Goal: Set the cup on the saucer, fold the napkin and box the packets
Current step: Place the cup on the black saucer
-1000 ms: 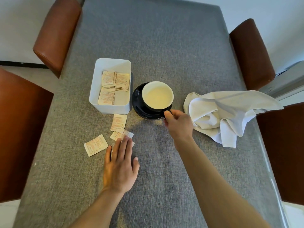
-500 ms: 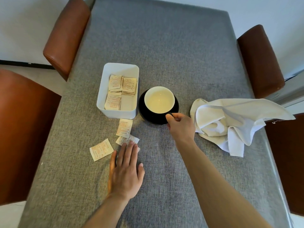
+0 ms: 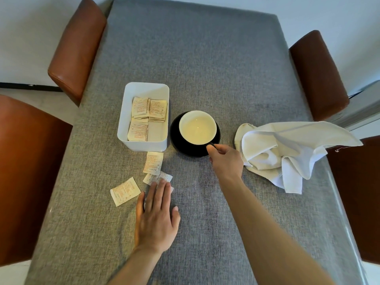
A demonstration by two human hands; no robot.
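The cup (image 3: 197,127) now sits square in the middle of the black saucer (image 3: 181,145), where a second ago it rode toward the saucer's right edge, so the first step looks done. The right hand (image 3: 226,161) still pinches the handle at the cup's 5 o'clock, its grip closed between thumb and forefinger and not yet let go. At the saucer's 9 o'clock the white box (image 3: 144,118) holds several packets (image 3: 144,115); three loose packets (image 3: 153,163) lie on the desk (image 3: 205,58) at the box's 6 o'clock. The left hand (image 3: 155,218) lies flat and open, fingertips on the nearest one, holding nothing. The napkin (image 3: 287,153) lies crumpled at the saucer's 3 o'clock, still unfolded.
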